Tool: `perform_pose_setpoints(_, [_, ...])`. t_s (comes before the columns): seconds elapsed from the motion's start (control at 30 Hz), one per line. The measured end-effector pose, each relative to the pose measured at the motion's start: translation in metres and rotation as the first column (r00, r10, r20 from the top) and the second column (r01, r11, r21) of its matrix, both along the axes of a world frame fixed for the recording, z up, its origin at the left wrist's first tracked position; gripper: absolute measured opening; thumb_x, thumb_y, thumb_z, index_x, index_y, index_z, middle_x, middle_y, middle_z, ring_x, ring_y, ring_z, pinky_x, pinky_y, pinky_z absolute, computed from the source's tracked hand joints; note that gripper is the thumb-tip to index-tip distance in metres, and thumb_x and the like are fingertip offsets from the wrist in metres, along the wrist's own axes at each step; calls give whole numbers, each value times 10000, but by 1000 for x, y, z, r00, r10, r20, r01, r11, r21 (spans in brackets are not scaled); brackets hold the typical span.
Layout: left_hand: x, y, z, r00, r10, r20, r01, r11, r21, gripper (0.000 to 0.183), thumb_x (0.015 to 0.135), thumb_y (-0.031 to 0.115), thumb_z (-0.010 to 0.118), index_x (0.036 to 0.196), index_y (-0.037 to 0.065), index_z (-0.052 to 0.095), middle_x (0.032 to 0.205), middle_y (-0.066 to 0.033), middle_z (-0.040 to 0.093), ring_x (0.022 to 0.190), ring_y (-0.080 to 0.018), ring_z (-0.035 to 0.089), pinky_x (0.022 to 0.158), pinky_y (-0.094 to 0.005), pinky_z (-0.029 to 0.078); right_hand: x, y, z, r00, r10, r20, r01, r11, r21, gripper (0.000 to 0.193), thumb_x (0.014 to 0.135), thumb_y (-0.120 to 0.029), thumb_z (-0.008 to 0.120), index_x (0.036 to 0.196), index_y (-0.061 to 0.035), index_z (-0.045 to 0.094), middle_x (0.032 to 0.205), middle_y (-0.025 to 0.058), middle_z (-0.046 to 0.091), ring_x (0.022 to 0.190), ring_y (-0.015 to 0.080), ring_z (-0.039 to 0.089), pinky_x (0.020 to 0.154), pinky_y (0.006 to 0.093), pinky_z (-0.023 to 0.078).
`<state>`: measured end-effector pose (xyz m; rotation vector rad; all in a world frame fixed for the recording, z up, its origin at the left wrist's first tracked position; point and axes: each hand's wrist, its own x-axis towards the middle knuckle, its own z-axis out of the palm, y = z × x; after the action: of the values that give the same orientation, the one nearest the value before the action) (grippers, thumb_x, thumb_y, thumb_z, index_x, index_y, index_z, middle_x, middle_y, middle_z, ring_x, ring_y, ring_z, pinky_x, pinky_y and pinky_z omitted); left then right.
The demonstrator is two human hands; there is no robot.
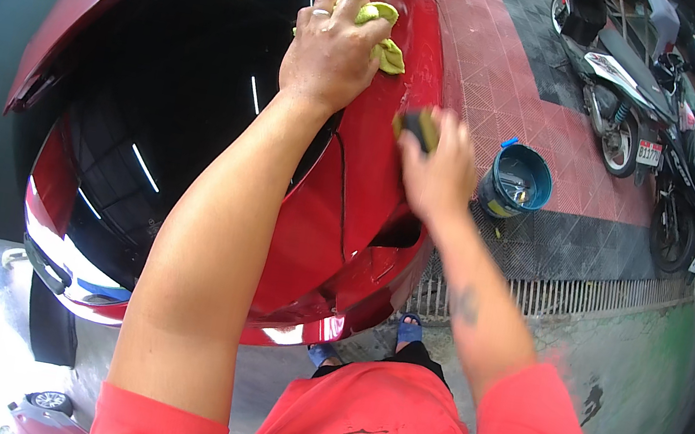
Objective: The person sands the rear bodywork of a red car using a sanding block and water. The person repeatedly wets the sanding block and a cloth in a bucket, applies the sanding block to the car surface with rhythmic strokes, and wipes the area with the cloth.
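I press my left hand (329,53) flat on a crumpled yellow-green cloth (384,35) against the glossy red car body (368,175), while beside it my right hand (438,172) clenches a dark yellow-edged sponge (419,126) for rubbing the panel.

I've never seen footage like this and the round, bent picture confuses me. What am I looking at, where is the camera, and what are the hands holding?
There is no machine: the camera sits on a person's head, looking down at their own bare arms, and its wide lens bends straight edges. The left hand presses a yellow-green cloth on a glossy red car beside its dark window. The right hand holds a small dark and yellow sponge-like pad against the red panel. On the ground stands a blue bucket; parked scooters are beyond.
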<state>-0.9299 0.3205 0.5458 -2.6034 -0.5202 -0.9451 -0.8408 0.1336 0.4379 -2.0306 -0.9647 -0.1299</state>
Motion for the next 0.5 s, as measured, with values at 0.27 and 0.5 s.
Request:
perform_pose_setpoints(0.27, [12, -12, 6, 999, 5, -39, -6, 1000, -27, 434, 839, 394, 954, 1185, 185, 794, 1417, -74, 662, 1373, -358, 614, 1100, -529, 508, 95, 38, 0, 998, -64, 26, 67, 989, -131, 518, 926, -355, 872, 1341, -122, 667, 1208, 156, 683, 1172, 409, 689, 971, 559, 590])
perform_pose_setpoints(0.5, [-10, -11, 8, 982, 122, -143, -115, 992, 54, 512, 834, 456, 959, 1236, 201, 769, 1477, -69, 618, 1415, -356, 581, 1130, -547, 491, -14, -36, -6, 960, 265, -85, -265, 964, 13, 534, 891, -303, 891, 1339, -105, 681, 1202, 140, 644, 1162, 382, 680, 922, 537, 608])
